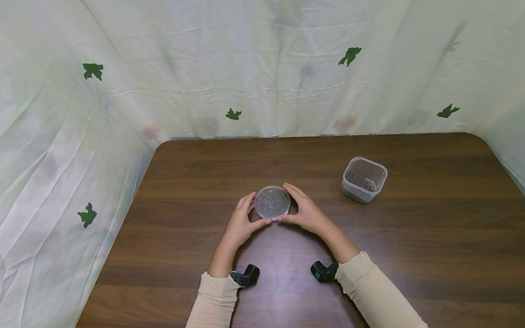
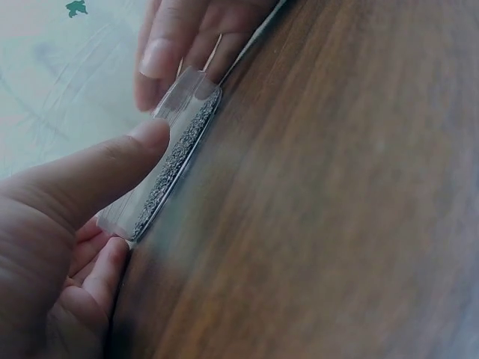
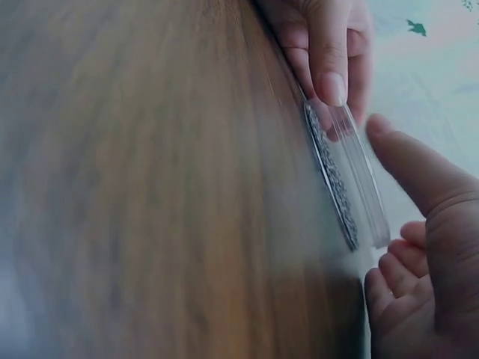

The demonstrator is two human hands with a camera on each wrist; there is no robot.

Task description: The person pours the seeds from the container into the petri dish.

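A clear round petri dish [image 1: 272,202] with a lid sits on the wooden table, a layer of dark grey granules inside it. My left hand [image 1: 242,221] holds it at the left, thumb on the near side of the lid and fingers round the left edge. In the right wrist view that thumb [image 3: 331,86] lies against the lid's rim. My right hand [image 1: 306,213] curves loosely about the dish's right side. Its thumb [image 3: 397,153] shows a small gap from the lid in the right wrist view; whether its other fingers touch is unclear.
A clear square plastic tub [image 1: 364,179] holding more dark granules stands back right on the brown wooden table [image 1: 443,235]. Pale curtain cloth [image 1: 259,63] with green bird-like patches hangs behind the table and at both sides.
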